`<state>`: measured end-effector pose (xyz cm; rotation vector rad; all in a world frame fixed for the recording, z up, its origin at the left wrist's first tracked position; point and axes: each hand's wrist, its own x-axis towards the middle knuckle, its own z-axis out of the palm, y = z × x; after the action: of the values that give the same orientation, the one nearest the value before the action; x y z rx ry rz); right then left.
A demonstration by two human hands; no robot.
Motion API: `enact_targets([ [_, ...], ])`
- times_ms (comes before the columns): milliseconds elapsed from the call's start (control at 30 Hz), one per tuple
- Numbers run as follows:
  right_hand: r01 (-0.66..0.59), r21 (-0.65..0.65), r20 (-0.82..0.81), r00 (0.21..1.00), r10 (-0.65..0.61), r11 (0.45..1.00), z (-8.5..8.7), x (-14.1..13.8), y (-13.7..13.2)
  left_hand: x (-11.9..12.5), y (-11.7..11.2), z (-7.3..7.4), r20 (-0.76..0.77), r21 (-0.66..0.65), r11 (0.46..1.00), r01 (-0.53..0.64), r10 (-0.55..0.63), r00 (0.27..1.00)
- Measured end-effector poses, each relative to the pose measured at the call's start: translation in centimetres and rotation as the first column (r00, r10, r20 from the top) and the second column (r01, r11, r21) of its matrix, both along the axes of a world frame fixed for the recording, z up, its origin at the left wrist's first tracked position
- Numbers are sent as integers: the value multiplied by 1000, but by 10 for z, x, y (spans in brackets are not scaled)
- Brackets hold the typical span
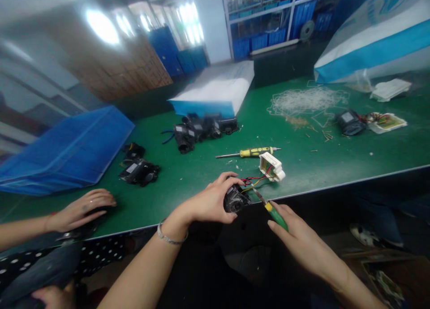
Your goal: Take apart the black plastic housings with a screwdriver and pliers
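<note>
My left hand (213, 199) is closed around a black motor-like part (235, 199) at the table's front edge. Red and yellow wires (253, 182) run from this part to a small open white plastic housing (272, 166), which lies just beyond. In my right hand (295, 230) is a pair of pliers (276, 216) with a green and yellow handle. Its metal tip is close to the wires; whether it touches them I cannot tell. Behind the hands lies a screwdriver (257, 152) with a yellow and black handle.
Black parts (198, 132) are piled mid-table, with others (139, 171) near a blue bin (67, 152). At right lie tangled white strands (307, 102) and a black unit (350, 122) wired to a white housing (386, 121). A co-worker's hand (87, 208) rests on a dark part at left.
</note>
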<state>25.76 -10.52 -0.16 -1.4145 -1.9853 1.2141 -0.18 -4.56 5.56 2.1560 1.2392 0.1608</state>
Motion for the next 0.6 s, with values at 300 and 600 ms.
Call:
enact_targets([
  [300, 15, 17, 72, 997, -16, 1000, 7, -4, 1, 3, -2, 4, -16, 27, 1000, 8, -7, 1000],
  [600, 4, 11, 65, 998, -5, 1000, 10, -1, 0, 4, -3, 8, -50, 52, 999, -4, 6, 999],
])
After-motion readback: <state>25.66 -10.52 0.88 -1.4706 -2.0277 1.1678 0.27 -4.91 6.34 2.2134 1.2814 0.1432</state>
